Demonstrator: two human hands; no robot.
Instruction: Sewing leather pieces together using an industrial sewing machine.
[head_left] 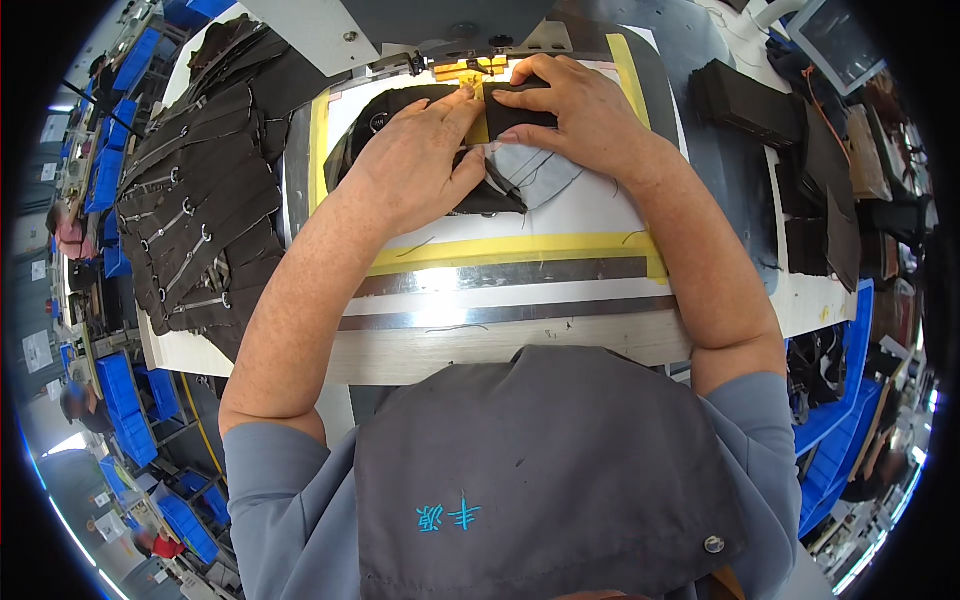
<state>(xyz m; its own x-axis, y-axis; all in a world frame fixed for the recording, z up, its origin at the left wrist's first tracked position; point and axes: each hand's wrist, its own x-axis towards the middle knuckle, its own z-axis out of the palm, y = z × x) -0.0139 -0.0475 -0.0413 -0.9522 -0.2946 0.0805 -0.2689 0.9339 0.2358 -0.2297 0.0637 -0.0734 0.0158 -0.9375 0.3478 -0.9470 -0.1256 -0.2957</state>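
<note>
Both hands work on dark fabric under the machine head. My left hand [420, 155] lies flat on a black fabric piece [370, 118], fingers stretched toward the yellow clamp [470, 68], thumb apart. Across from it, my right hand [590, 115] has its fingers spread and bent over a small black rectangular panel [508, 122], with the thumb near its lower edge. A light grey fabric part [545, 180] spreads out below the right hand. The fingertips of both hands come close together just in front of the clamp. What lies beneath the palms is hidden.
A white plate edged with yellow tape [470, 250] lies under the work on the table [520, 340]. Left is a heap of dark pieces with metal buckles [190, 210]. Right are stacked black panels [750, 105], a monitor [845, 45] and a blue bin [840, 400]. The machine head [450, 20] overhangs the back.
</note>
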